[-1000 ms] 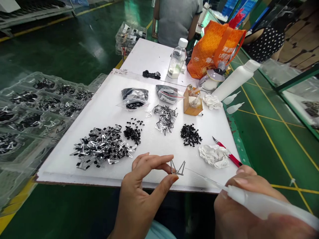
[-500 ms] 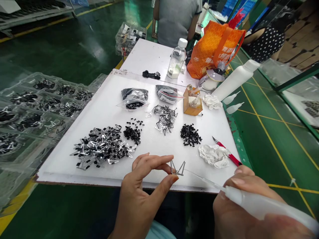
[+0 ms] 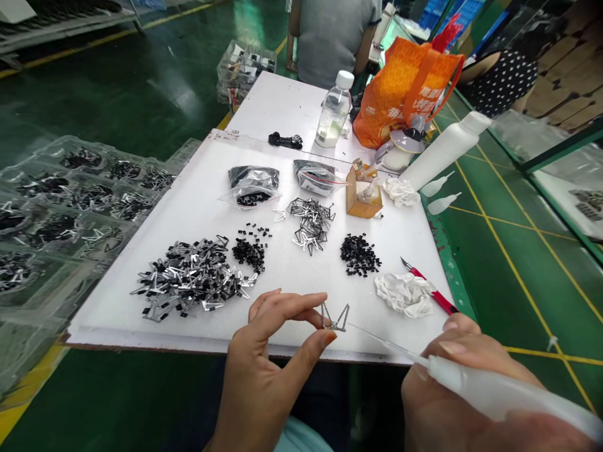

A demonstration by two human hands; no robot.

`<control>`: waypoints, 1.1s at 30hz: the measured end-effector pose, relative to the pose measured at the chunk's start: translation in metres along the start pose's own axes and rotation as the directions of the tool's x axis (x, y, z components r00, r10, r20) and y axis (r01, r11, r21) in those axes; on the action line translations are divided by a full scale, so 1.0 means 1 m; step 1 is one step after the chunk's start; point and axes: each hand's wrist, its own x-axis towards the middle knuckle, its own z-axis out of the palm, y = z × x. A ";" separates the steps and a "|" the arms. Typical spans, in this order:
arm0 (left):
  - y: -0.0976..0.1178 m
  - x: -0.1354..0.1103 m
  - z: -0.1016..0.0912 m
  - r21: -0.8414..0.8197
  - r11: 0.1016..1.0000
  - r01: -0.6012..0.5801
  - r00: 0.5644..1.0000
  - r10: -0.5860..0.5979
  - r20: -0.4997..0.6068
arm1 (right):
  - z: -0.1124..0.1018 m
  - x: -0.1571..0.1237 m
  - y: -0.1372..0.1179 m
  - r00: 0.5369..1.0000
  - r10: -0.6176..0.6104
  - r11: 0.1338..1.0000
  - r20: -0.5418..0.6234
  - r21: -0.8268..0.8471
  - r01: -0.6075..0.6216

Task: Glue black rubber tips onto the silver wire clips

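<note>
My left hand [image 3: 271,364] pinches a small bent metal clip [image 3: 335,319] between thumb and forefinger, held just above the near edge of the white board [image 3: 198,207]. My right hand [image 3: 471,402] is wrapped round a white needle-tipped squeeze bottle [image 3: 499,392]. Its thin needle [image 3: 377,339] reaches left and ends at the clip. On the board beyond lie a big pile of metal clips [image 3: 191,279], a smaller clip pile [image 3: 311,225] and two heaps of small black parts [image 3: 359,254].
A crumpled white tissue [image 3: 404,294] and a red craft knife [image 3: 431,294] lie at the board's right. Two plastic bags [image 3: 254,184], a small cardboard box [image 3: 362,194], a water bottle [image 3: 333,113], a white bottle [image 3: 445,150] and an orange bag [image 3: 405,88] stand further back. Clear trays of parts [image 3: 70,207] sit left. People stand behind.
The needle tip has crept slightly left toward the clip. Otherwise both hands hold their positions.
</note>
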 end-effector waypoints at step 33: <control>0.001 0.003 0.001 0.033 0.999 -0.008 1.000 0.009 -0.015 | 0.009 0.004 -0.008 0.985 0.148 0.989 -0.092 0.012 -0.148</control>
